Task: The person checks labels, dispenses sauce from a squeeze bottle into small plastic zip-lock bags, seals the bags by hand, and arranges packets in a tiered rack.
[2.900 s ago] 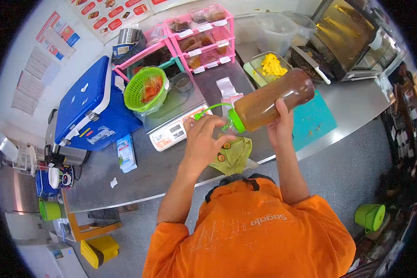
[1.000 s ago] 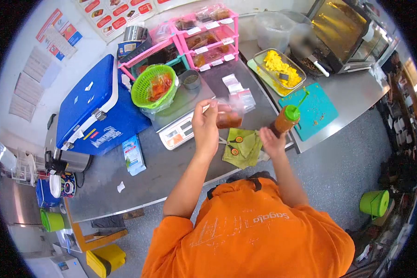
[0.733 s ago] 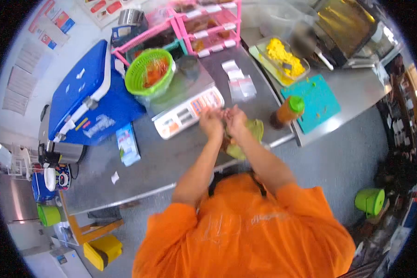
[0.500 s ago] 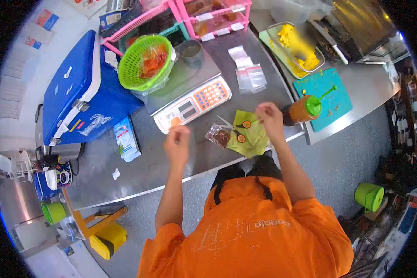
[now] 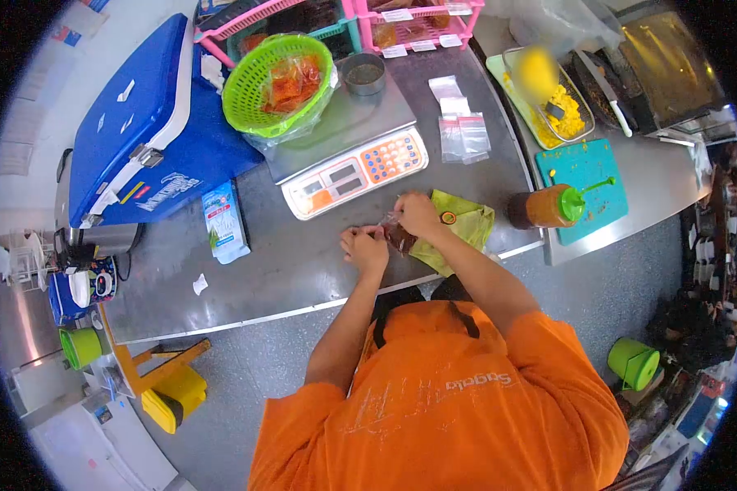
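My left hand (image 5: pixel 364 248) is closed, its fingertips pinching the left edge of a small clear plastic bag (image 5: pixel 399 238) with dark reddish-brown contents. My right hand (image 5: pixel 418 214) has its fingers pressed together at the bag's upper edge. The bag lies low over the steel table, beside a yellow-green cloth (image 5: pixel 469 219). On that cloth rests a pair of scissors (image 5: pixel 448 218); one orange-ringed handle shows, and my right hand and forearm hide most of the rest. Beyond my hands stands a digital scale (image 5: pixel 354 173) with an orange keypad.
A green basket (image 5: pixel 241 86) with orange-red packets sits on the scale, by a metal cup (image 5: pixel 363 75). Small zip bags (image 5: pixel 464 137) lie behind. A sauce bottle (image 5: pixel 540 208) is right, near a teal cutting board (image 5: pixel 602 192). Left are a blue cooler (image 5: pixel 196 155) and a blue-white pouch (image 5: pixel 224 223).
Both hands have come down and together onto the small plastic bag, which they now grip. My right forearm now covers part of the cloth and scissors. The camera view has shifted slightly.
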Tool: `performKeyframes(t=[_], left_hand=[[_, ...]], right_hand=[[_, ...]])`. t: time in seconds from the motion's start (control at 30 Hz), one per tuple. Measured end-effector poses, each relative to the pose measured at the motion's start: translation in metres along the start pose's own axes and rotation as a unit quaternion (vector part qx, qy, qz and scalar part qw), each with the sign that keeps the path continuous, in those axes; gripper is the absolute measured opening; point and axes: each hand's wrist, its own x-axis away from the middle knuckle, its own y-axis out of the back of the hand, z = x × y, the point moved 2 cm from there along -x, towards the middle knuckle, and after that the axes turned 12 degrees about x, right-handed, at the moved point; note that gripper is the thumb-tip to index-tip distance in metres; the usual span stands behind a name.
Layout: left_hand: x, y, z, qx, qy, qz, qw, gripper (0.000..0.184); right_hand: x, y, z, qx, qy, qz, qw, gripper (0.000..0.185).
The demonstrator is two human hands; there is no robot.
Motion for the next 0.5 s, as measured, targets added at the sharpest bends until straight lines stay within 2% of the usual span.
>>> performKeyframes(t=[0.03, 0.07, 0.1, 0.13, 0.2, 0.23, 0.27, 0.3, 0.33, 0.37, 0.43, 0.5], left_hand=[[0.000, 0.003, -0.001, 0.003, 0.000, -0.002, 1.000, 0.023], [0.000, 0.009, -0.002, 0.039, -0.041, 0.015, 0.998, 0.021], [-0.001, 0.015, -0.004, 0.073, -0.083, 0.033, 0.993, 0.019], [-0.002, 0.025, -0.011, 0.074, -0.087, 0.031, 0.993, 0.019], [-0.002, 0.046, -0.033, 0.167, -0.173, 0.066, 0.969, 0.010], [-0.005, 0.058, -0.049, 0.168, -0.182, 0.064, 0.967, 0.010], [-0.007, 0.072, -0.068, 0.182, -0.245, 0.052, 0.951, 0.009], [-0.009, 0.085, -0.089, 0.195, -0.307, 0.039, 0.931, 0.007], [-0.009, 0.100, -0.110, 0.196, -0.317, 0.040, 0.927, 0.007], [-0.009, 0.114, -0.133, 0.217, -0.354, 0.042, 0.909, 0.007], [-0.020, 0.123, -0.159, 0.273, -0.411, 0.053, 0.868, 0.007], [-0.017, 0.137, -0.184, 0.280, -0.409, 0.055, 0.867, 0.009]], right_hand=[[-0.002, 0.001, -0.003, -0.032, -0.011, 0.039, 0.999, 0.018], [-0.002, 0.006, -0.007, -0.030, -0.009, 0.036, 0.999, 0.018], [0.004, 0.016, -0.009, -0.141, -0.009, 0.018, 0.990, 0.016], [0.011, 0.030, -0.007, -0.252, -0.008, 0.000, 0.968, 0.015], [0.028, 0.070, 0.003, -0.270, -0.005, -0.038, 0.962, 0.012], [0.034, 0.095, 0.010, -0.287, -0.002, -0.075, 0.955, 0.010], [0.039, 0.114, 0.016, -0.287, 0.000, -0.086, 0.954, 0.010], [0.043, 0.133, 0.022, -0.295, 0.006, -0.139, 0.945, 0.010], [0.047, 0.153, 0.027, -0.303, 0.011, -0.192, 0.933, 0.010], [0.049, 0.173, 0.032, -0.304, 0.012, -0.201, 0.931, 0.010], [0.053, 0.216, 0.043, -0.190, 0.084, -0.306, 0.929, 0.009], [0.057, 0.241, 0.048, -0.190, 0.088, -0.330, 0.921, 0.008]])
